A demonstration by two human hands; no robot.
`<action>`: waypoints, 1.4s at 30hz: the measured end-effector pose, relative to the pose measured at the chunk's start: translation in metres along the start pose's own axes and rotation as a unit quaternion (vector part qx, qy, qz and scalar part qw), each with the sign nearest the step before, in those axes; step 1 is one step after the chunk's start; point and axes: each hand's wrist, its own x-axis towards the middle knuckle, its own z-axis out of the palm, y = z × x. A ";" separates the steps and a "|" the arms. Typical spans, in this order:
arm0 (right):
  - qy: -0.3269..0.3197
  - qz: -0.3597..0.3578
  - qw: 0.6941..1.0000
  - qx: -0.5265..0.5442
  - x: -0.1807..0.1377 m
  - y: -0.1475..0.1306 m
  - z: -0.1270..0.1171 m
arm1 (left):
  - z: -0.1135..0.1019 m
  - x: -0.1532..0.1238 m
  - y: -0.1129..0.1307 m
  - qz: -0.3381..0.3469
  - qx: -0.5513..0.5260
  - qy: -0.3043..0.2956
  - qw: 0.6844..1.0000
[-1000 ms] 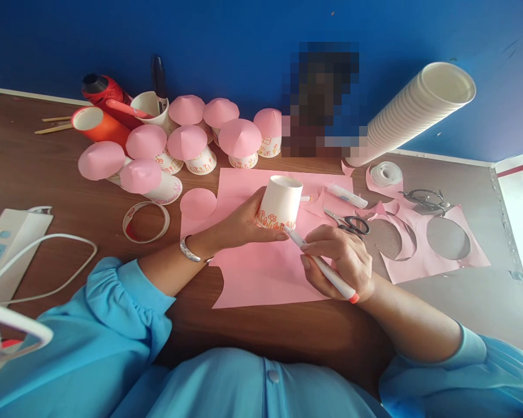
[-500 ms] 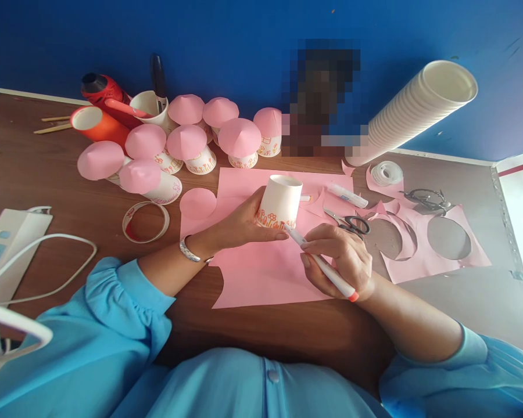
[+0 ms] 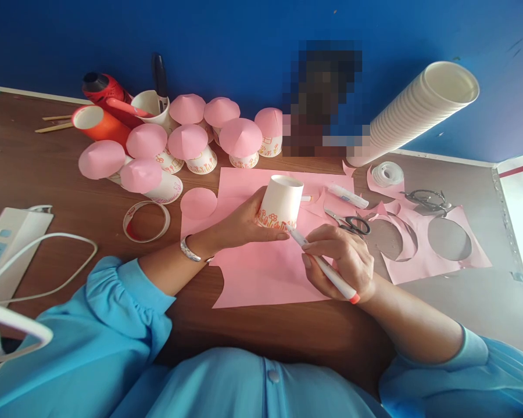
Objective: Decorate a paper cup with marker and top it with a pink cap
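Note:
My left hand [image 3: 248,220] grips a white paper cup [image 3: 284,200] by its lower part, above a pink paper sheet [image 3: 261,278]. Orange-red flowers and grass are drawn around the band near the cup's lower end. In my right hand [image 3: 342,258] is a white marker pen [image 3: 331,274] with an orange end, held like a pencil. Its tip meets the drawn band at the cup's lower right; whether it touches is too small to tell. Scissors [image 3: 346,222] with black handles and a capped marker [image 3: 347,195] lie just beyond my right hand.
Several decorated cups with pink paper cones [image 3: 240,138] stand or lie at the back left. A tall stack of paper cups [image 3: 412,113] leans at the blue wall. Tape [image 3: 387,173], glasses [image 3: 426,200] and pink scraps [image 3: 422,264] lie right; a power strip [image 3: 13,244] is left.
Both hands, the cup and the marker hold nearly the same pose. Some orange-red drawing near the cup's lower right looks slightly different; the whole view has shifted a little.

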 end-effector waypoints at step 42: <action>-0.007 -0.001 1.000 -0.009 0.001 -0.001 -0.002 | 0.001 0.001 0.001 -0.005 0.007 0.006 1.000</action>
